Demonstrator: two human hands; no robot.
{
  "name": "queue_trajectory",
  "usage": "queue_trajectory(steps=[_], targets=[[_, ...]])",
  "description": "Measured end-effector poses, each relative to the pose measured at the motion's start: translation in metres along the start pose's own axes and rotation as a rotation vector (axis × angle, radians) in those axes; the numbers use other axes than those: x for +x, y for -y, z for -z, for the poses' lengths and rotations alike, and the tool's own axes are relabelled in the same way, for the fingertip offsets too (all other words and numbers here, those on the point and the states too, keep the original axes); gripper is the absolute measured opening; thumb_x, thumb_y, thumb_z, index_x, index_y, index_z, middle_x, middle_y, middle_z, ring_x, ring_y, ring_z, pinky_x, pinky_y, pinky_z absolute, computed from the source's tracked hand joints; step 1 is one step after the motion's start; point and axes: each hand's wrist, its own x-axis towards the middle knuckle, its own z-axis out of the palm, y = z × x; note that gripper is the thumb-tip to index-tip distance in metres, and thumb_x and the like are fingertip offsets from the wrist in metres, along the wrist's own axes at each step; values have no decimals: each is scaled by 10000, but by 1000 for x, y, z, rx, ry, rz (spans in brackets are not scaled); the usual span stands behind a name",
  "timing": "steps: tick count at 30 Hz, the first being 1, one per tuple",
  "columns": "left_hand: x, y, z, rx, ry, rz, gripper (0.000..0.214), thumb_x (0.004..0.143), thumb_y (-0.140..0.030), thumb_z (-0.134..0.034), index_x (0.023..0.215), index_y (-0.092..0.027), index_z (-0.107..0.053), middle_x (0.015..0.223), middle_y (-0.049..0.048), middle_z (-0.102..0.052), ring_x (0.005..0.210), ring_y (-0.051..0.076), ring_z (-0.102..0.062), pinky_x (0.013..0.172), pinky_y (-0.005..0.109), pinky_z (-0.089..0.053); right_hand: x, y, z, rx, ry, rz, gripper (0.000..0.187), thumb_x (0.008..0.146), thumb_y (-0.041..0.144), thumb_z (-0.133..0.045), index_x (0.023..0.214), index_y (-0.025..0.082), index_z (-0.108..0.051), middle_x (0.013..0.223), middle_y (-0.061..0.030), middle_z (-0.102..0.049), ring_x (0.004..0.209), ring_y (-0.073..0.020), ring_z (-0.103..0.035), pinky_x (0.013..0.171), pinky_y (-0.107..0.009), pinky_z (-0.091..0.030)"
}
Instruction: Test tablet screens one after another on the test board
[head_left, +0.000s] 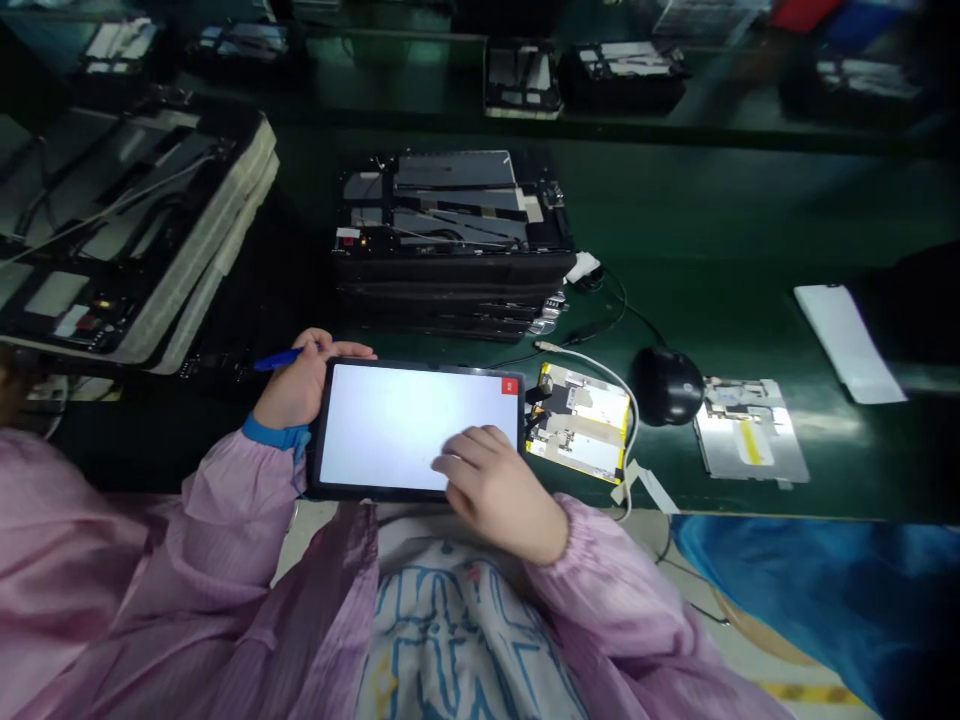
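Observation:
A black-framed tablet lies at the table's front edge, its screen lit white with a red patch in the top right corner. My left hand grips the tablet's upper left edge; a blue pen sticks out from between its fingers. A blue band circles that wrist. Over the right half of the screen hovers or rests my right hand, fingers loosely bent and apart, with nothing visible in them. Whether its fingertips touch the glass I cannot tell. A battery pack with yellow edges lies just right of the tablet, dark connectors between them.
Behind the tablet stands a stack of opened tablet bodies; another padded stack is at left. To the right are a white cable, a round black device, a metal plate with circuitry and a white strip.

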Motion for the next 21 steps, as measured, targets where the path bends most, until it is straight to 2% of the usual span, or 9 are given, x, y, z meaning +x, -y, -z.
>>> queue_trajectory(steps=[1, 3, 5, 8, 12, 17, 21], targets=[[0, 0, 0, -4, 1, -1, 501, 710, -619, -664, 796, -219, -375, 907, 72, -718, 923, 267, -642, 763, 413, -496, -10, -6, 5, 45, -42, -30, 233, 808, 104, -512, 1008, 150, -622, 971, -116, -612, 901, -241, -541, 784, -417, -470], [0, 0, 0, -10, -10, 2, 491, 706, -609, -669, 794, -218, -385, 905, 81, -714, 920, 282, -644, 757, 423, -493, -32, -18, 14, 66, -94, -129, 380, 793, 146, -540, 1173, 143, -550, 1130, -148, -551, 1052, -281, -507, 884, -481, -445], [0, 0, 0, -12, -21, 13, 478, 700, -599, -674, 792, -218, -401, 900, 87, -711, 923, 297, -644, 754, 430, -493, -50, -29, 19, 21, -107, -208, 508, 782, 166, -553, 1282, 157, -463, 1313, -176, -427, 1231, -341, -395, 994, -586, -354], [1, 0, -1, -18, -30, 23, 471, 694, -581, -690, 783, -217, -406, 885, 91, -715, 909, 291, -650, 747, 418, -499, -64, -33, 17, -44, -116, -257, 543, 805, 154, -522, 1332, 210, -404, 1437, -159, -287, 1363, -375, -229, 1054, -673, -225], [2, 3, 0, -27, -29, 10, 468, 696, -568, -697, 777, -214, -400, 863, 88, -719, 882, 275, -659, 743, 401, -508, -57, -13, 5, -56, -132, -217, 544, 820, 270, -576, 1334, 227, -405, 1463, -156, -278, 1392, -395, -167, 1066, -699, -153], [0, 5, 1, -19, -28, 32, 450, 718, -560, -679, 801, -211, -408, 872, 85, -716, 863, 280, -670, 728, 407, -515, -31, 19, -13, -184, -35, -190, 556, 807, 354, -647, 1325, 282, -461, 1459, -128, -361, 1381, -428, -169, 1027, -753, -55], [-1, 6, 0, -28, -37, 10, 443, 723, -556, -678, 811, -212, -414, 863, 64, -718, 883, 265, -675, 806, 417, -501, -21, 24, -19, -225, -38, -151, 514, 821, 323, -648, 1311, 306, -490, 1462, -113, -382, 1377, -413, -197, 1025, -747, -90]])
